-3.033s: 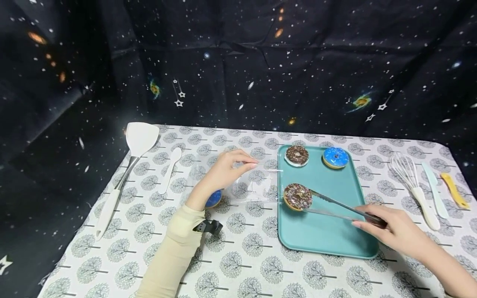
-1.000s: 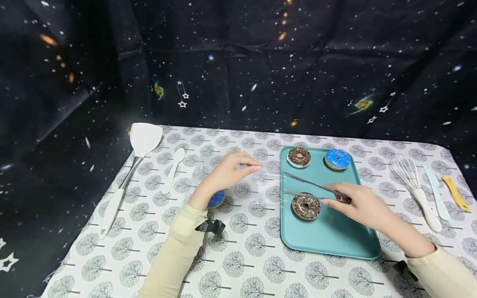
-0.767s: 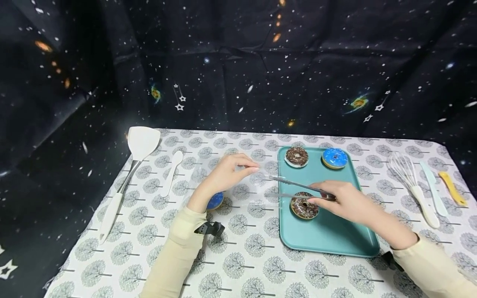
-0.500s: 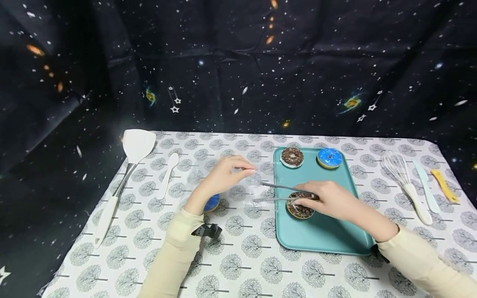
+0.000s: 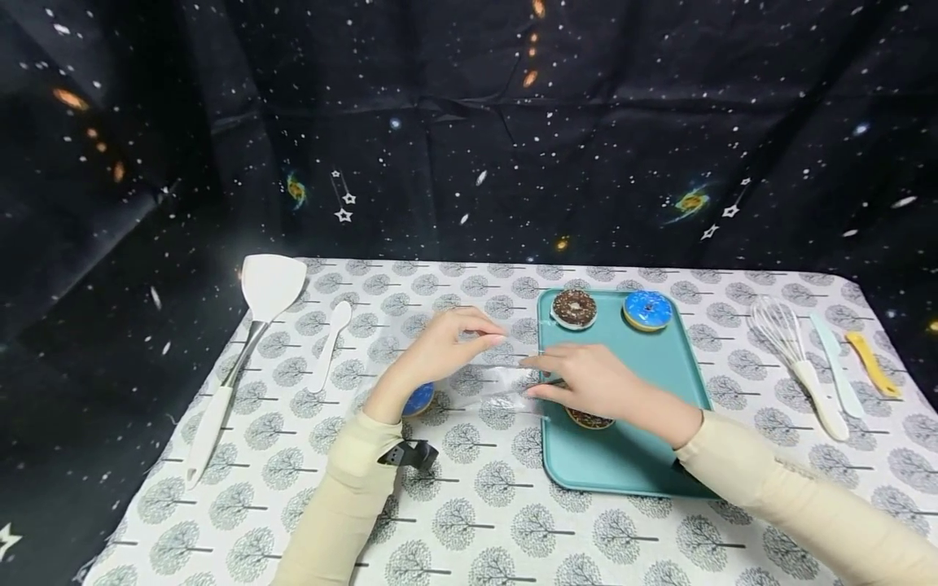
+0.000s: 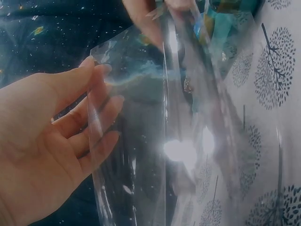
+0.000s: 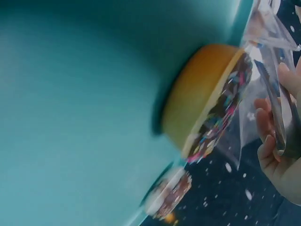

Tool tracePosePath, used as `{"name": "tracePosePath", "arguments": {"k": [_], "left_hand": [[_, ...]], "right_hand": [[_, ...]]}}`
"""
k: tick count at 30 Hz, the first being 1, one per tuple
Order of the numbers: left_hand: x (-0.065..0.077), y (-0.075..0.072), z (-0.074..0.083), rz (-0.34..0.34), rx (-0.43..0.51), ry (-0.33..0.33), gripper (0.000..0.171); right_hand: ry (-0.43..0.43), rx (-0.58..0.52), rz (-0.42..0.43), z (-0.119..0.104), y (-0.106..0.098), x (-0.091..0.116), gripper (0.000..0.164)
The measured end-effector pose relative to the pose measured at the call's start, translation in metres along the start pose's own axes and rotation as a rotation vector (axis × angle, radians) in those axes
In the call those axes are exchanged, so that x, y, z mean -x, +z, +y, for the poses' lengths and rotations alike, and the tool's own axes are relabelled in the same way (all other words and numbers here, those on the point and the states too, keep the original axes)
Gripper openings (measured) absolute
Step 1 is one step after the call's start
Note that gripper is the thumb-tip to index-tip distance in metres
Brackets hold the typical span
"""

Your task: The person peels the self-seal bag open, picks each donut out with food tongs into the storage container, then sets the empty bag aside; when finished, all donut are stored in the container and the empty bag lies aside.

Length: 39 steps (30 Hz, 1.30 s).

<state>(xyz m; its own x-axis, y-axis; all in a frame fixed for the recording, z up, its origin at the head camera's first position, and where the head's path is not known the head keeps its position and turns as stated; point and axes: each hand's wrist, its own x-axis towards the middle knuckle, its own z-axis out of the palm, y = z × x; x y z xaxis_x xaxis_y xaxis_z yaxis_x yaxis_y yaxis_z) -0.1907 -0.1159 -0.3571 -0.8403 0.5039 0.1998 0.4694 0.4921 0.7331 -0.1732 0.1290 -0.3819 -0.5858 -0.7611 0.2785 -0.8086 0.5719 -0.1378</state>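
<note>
My left hand (image 5: 450,346) pinches the edge of a clear plastic bag (image 6: 136,132) between thumb and fingers, holding it up left of the tray. The right hand (image 5: 586,376) grips metal tongs (image 7: 277,103), whose arms reach left toward the bag's mouth. In the head view the tongs are mostly hidden or blurred. Beneath the right hand, a chocolate donut with sprinkles (image 5: 589,418) lies on the teal tray (image 5: 630,468), partly covered. Beside my left wrist shows part of a blue donut (image 5: 419,399); I cannot tell whether the bag surrounds it.
At the tray's far end sit another chocolate donut (image 5: 575,309) and a blue donut (image 5: 648,310). A white spatula (image 5: 245,358) and a small white spoon (image 5: 331,345) lie left. On the right are a whisk (image 5: 799,366), a pale green knife (image 5: 837,366) and a yellow-handled tool (image 5: 872,364).
The tongs held the near chocolate donut three seconds ago; it now lies on the tray. My right hand has moved left with the tongs to the bag. The left hand stays nearly still.
</note>
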Motion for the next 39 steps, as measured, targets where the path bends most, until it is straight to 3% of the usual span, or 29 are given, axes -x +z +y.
{"name": "tracePosePath", "arguments": {"k": [6, 19, 29, 39], "left_hand": [[0.001, -0.001, 0.004, -0.001, 0.018, -0.006, 0.019], [0.001, -0.001, 0.005, -0.006, 0.02, 0.013, 0.019], [0.001, -0.001, 0.003, -0.014, 0.026, 0.035, 0.019], [0.001, -0.003, 0.003, -0.005, 0.028, 0.01, 0.016]], "right_hand": [[0.0, -0.049, -0.045, -0.01, 0.009, -0.015, 0.034], [0.001, -0.225, -0.077, -0.011, 0.023, -0.033, 0.04], [0.002, -0.269, -0.086, -0.01, 0.024, -0.038, 0.041], [-0.114, -0.237, -0.035, -0.015, 0.025, -0.047, 0.035]]}}
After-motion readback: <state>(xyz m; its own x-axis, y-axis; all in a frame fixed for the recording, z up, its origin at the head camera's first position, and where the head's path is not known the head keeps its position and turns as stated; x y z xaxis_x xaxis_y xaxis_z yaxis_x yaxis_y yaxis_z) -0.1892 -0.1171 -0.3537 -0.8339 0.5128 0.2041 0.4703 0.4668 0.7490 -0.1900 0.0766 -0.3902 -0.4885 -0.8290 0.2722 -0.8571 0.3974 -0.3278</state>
